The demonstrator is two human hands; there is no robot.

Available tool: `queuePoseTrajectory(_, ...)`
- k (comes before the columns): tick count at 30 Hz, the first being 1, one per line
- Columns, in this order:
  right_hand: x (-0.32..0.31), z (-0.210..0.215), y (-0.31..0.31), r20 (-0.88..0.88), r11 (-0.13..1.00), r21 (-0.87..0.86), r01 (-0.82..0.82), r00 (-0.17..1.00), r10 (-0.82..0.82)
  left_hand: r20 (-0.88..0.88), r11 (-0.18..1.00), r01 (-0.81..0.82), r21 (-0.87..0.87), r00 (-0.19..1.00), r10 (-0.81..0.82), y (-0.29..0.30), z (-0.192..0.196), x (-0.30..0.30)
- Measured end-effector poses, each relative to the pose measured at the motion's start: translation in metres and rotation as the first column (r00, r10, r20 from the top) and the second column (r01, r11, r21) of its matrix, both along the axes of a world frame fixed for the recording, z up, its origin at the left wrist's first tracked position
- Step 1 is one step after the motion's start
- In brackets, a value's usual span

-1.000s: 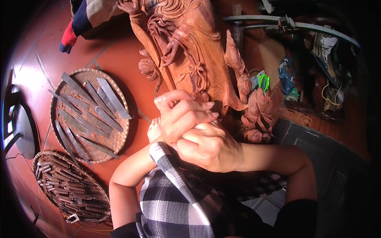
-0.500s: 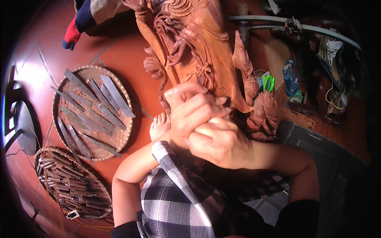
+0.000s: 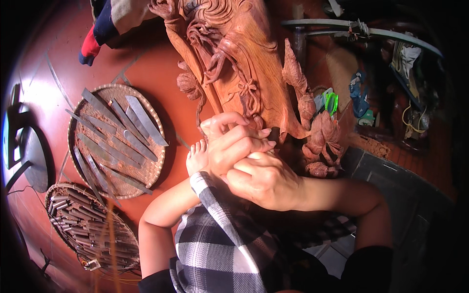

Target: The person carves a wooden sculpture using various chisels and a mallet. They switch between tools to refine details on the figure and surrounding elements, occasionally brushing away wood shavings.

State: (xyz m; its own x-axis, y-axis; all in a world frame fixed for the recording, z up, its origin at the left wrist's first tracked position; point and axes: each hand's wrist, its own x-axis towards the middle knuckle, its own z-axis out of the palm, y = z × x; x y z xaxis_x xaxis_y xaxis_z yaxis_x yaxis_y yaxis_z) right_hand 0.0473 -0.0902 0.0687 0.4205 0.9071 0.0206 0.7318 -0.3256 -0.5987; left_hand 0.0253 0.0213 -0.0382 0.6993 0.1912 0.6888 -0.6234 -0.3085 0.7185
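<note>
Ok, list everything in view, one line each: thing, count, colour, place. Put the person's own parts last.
wood carving: one, reddish-brown, top centre, leaning on the floor.
upper basket tray: one, tan, left, holding grey flat blades, about a dozen.
lower basket tray: one, brown, bottom left, full of small dark tools.
checked cloth: one, black and white, bottom centre.
bare foot: one, left of the hands.
left hand: one, at the carving's lower edge.
right hand: one, clasped over the left.

Bright light from left, glare on red floor [image 3: 34,97]; dark vignetted rim, fisheye bending, centre sharp.
</note>
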Motion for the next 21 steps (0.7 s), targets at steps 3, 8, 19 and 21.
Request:
queuePoseTrajectory(3,0.010,0.006,0.002,0.043,0.999,-0.039,-0.010,0.999,0.012,-0.014,0.999,0.026,-0.018,1.000,-0.027,0.009,0.011,0.014)
queuePoseTrajectory(8,-0.003,-0.003,-0.002,0.015,0.999,-0.035,-0.002,1.000,0.003,-0.001,1.000,-0.007,-0.002,1.000,0.007,-0.001,0.000,0.005)
queuePoseTrajectory(19,0.007,0.004,0.004,-0.058,0.997,0.043,0.068,0.996,-0.065,-0.040,0.998,0.057,-0.034,0.997,-0.059,0.008,0.008,0.010)
queuePoseTrajectory(21,0.009,0.001,0.004,-0.023,0.993,0.081,0.087,0.996,-0.086,-0.079,0.998,0.054,0.017,0.996,-0.052,0.009,0.012,0.014)
